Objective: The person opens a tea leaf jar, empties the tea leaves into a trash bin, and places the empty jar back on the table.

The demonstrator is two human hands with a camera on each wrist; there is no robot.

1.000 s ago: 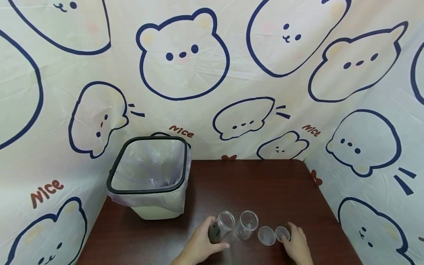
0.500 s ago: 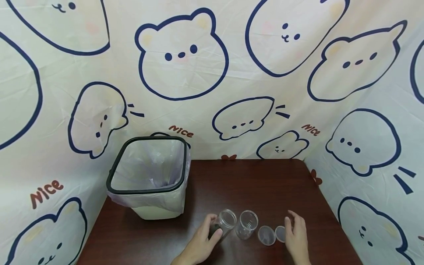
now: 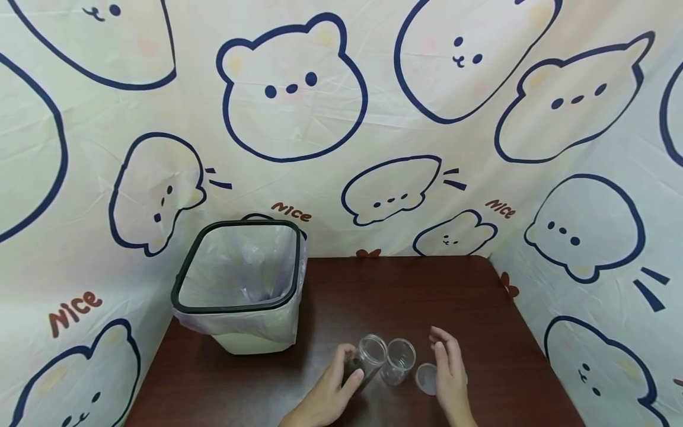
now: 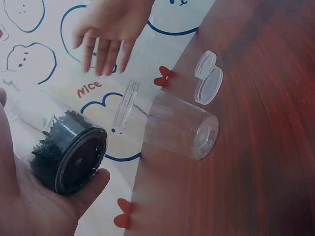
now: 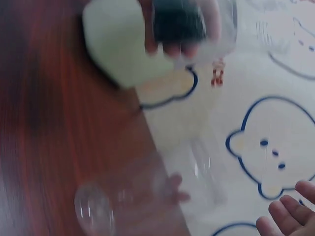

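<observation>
My left hand grips a clear jar with its fingers and thumb around the side. Dark, crumbly pieces like dried tea leaves lie at the bottom of this tilted jar. Just to its right, an uncapped clear jar with nothing visible inside stands on the table. My right hand is in the air with its fingers loosely extended, holding nothing. Beneath it on the table is a clear round lid; a second lid beside it shows in the left wrist view, mostly hidden by the hand in the head view.
A pale bin with a dark rim and a plastic liner stands at the left on the dark wooden table. Cloth printed with cartoon animals hangs behind the table and along both sides.
My right hand has left the right-hand lid, risen and moved left toward the uncapped jar. My left hand has brought its jar slightly right, closer to that jar.
</observation>
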